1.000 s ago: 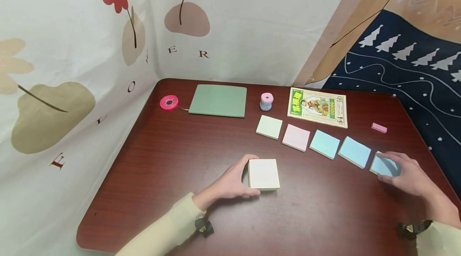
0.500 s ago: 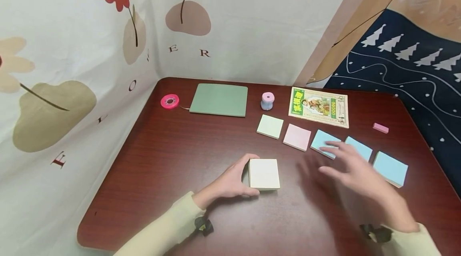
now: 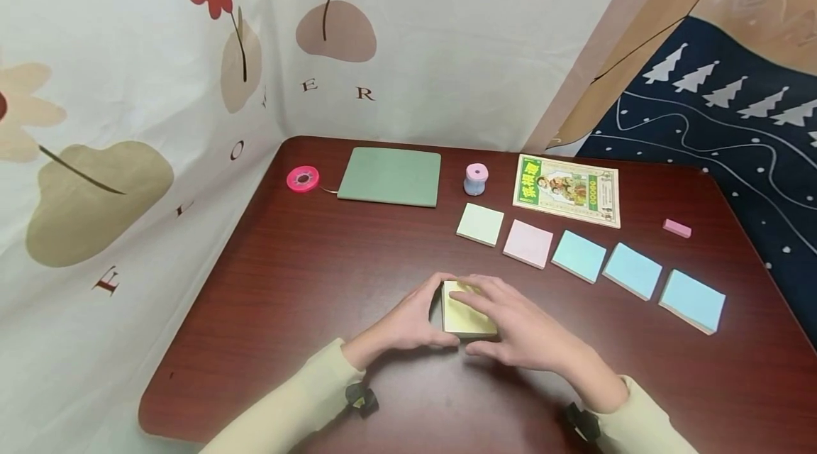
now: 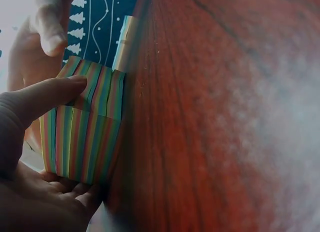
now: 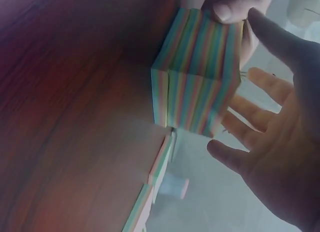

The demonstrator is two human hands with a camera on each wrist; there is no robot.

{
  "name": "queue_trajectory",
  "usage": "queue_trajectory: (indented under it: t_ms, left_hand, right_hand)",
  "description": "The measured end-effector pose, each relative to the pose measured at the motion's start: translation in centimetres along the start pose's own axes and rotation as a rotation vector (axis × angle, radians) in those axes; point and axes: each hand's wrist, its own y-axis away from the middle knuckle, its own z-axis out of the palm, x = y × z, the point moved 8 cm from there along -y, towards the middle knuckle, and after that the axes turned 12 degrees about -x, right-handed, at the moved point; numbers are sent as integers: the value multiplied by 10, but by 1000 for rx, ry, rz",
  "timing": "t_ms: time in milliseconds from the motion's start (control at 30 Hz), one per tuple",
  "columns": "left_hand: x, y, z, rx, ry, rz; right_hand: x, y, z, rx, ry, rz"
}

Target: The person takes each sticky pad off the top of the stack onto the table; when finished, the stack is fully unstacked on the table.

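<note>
A thick stack of sticky note pads (image 3: 469,319), pale yellow on top with striped coloured sides, stands near the middle of the table. My left hand (image 3: 408,323) holds its left side, with the thumb on the near face and fingers at the far one. Over the stack's right part reaches my right hand (image 3: 520,326), its fingers spread and hiding some of the top. In the right wrist view the stack's striped sides (image 5: 195,77) face the right palm. The right fingers are close to the stack; contact is hard to judge.
To the right lies a slanting row of thinner pads: green (image 3: 480,225), pink (image 3: 528,244) and several blue (image 3: 692,301). Behind them are a picture card (image 3: 567,190), a spool-shaped item (image 3: 475,179), a green notebook (image 3: 390,176), a pink ring (image 3: 303,179) and a pink block (image 3: 676,228).
My right hand has left the rightmost blue pad and moved left to the stack. The stack's top now looks yellow rather than white. The left hand has kept its hold.
</note>
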Motion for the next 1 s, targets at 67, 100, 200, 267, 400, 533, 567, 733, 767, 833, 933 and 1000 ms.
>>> queue_trajectory:
  t_ms: [67,100,200,267,400,533,567,733,767,833,933,1000]
  left_hand:
    - [0,0,0,-1,-1,-4]
    - [-1,0,0,-1,1,-7]
    - [-2,0,0,-1,4,-14]
    - [-3,0,-1,0,1,-17]
    - [-3,-1,0,2,-6,-14]
    - [-2,-1,0,5,-12,-14]
    - [-2,-1,-1,5,-14,-12]
    - [-1,-2,-1,7,-27,2]
    - [-1,-2,-1,6,-26,3]
    - [-1,-2,-1,7,-25,3]
    - [-1,-2,0,8,-12,-1]
    - [-2,-2,0,8,-8,-1]
  right_hand:
    - [1,-3,1,-9,1,13]
    - [2,-5,2,-11,3,20]
    - [5,-9,1,-22,14,39]
    - [7,-11,1,-31,29,52]
    - [9,-13,3,-37,67,80]
    - [12,-8,1,-26,75,112]
    - [13,-6,-1,-22,68,122]
    - [29,16,-16,33,7,222]
    - [34,22,-20,50,-1,246]
    - [47,35,-26,79,-3,298]
    - [67,55,-30,96,14,380]
    - [80,68,-30,89,22,435]
